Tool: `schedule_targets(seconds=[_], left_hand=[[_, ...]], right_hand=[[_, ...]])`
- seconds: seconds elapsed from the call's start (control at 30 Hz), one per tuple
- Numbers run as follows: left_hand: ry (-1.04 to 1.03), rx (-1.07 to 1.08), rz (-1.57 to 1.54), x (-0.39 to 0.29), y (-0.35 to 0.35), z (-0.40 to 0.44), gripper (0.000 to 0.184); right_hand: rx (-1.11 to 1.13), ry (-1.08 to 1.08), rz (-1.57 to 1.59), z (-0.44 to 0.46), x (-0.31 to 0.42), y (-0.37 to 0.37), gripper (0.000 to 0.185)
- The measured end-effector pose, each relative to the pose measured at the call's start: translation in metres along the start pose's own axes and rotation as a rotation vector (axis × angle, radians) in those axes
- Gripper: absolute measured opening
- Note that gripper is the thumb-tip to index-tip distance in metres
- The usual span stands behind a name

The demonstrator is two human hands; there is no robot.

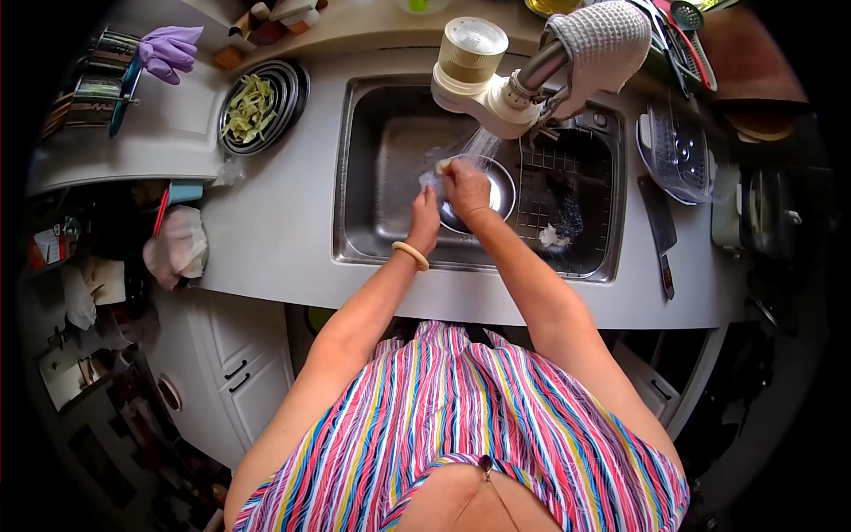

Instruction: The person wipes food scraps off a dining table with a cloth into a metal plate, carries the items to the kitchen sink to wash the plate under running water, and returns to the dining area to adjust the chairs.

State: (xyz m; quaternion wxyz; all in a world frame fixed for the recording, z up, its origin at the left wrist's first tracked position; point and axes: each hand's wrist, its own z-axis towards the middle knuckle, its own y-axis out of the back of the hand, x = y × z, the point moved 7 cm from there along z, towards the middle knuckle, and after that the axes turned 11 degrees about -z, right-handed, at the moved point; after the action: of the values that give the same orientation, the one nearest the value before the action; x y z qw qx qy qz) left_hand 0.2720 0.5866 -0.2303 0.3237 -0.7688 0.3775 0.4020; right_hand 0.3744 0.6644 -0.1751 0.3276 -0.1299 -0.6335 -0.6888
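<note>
Fingers of the left hand and right hand pinch a pale item, too blurred for me to identify, at ten o'clock on the steel bowl; water runs, so I'd judge rinsing under way, unfinished

Apron-like garment: narrow wavy stripes of pink, white, blue and yellow. Counter: pale grey-white. Sink: silver-grey; bowl inside it likewise silvery. Held piece: whitish. Bangle: cream. Tap filter: cream-white, with a yellowish-brown band. Cloth: off-white, waffle-patterned. Rubber glove: lilac. Vegetable shreds: yellow-green. Knife: dark grey blade, dark handle with a brownish part. Cupboard doors: white, dark handles.
</note>
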Motion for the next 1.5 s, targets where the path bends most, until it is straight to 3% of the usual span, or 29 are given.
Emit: schedule_targets(seconds=[0.1,0.2,0.23,0.33,0.47,0.57,0.67,0.7,0.83,0.93,1.0,1.2,1.27,1.33,1.5], left_hand=[[0.114,0.022,-0.214,0.008,0.005,0.021,0.051],[0.148,-0.172,-0.121,-0.033,0.002,0.017,0.048],[-0.147,-0.158,0.114,-0.044,0.007,0.030,0.045],[-0.323,-0.070,0.335,-0.057,0.010,0.038,0.041],[-0.361,-0.026,0.465,-0.056,0.005,0.021,0.035],[-0.363,-0.030,0.504,-0.050,-0.006,0.019,0.035],[-0.368,-0.074,0.424,-0.050,-0.002,0.027,0.037],[-0.344,-0.106,0.394,-0.053,0.001,0.028,0.037],[-0.280,-0.115,0.436,-0.035,0.007,0.020,0.038],[-0.249,-0.046,0.413,-0.018,-0.005,0.028,0.037],[-0.245,-0.138,0.326,-0.017,-0.001,0.039,0.036],[-0.258,-0.081,0.566,-0.036,0.012,0.024,0.039],[-0.268,-0.088,0.573,-0.017,0.016,0.019,0.037],[-0.033,-0.034,0.524,-0.010,0.010,0.008,0.036],[-0.078,-0.095,0.087,0.011,0.009,0.017,0.039]], right_hand=[[0.172,-0.064,0.053,-0.010,0.016,-0.009,0.014],[0.408,0.010,0.047,-0.020,0.033,0.001,0.013],[0.462,0.075,0.019,-0.026,0.037,0.003,0.012],[0.407,0.206,-0.210,-0.040,0.023,0.015,0.010],[0.233,0.058,-0.411,-0.017,-0.040,0.014,0.010],[0.039,-0.060,-0.286,-0.001,-0.031,0.016,0.014],[0.125,0.080,-0.042,-0.028,0.011,0.014,0.014],[0.202,0.108,-0.036,-0.039,0.020,0.021,0.012],[0.133,-0.136,-0.220,-0.019,-0.033,0.025,0.013],[0.039,-0.064,-0.101,-0.008,-0.006,0.015,0.013],[0.138,-0.066,-0.005,-0.022,0.014,0.009,0.016],[0.552,-0.028,-0.407,-0.050,-0.043,0.010,0.015],[0.412,0.048,-0.526,-0.035,-0.054,0.009,0.012],[0.222,0.003,-0.430,-0.017,-0.054,0.007,0.011],[0.011,-0.046,-0.034,-0.006,-0.014,0.000,0.009]])
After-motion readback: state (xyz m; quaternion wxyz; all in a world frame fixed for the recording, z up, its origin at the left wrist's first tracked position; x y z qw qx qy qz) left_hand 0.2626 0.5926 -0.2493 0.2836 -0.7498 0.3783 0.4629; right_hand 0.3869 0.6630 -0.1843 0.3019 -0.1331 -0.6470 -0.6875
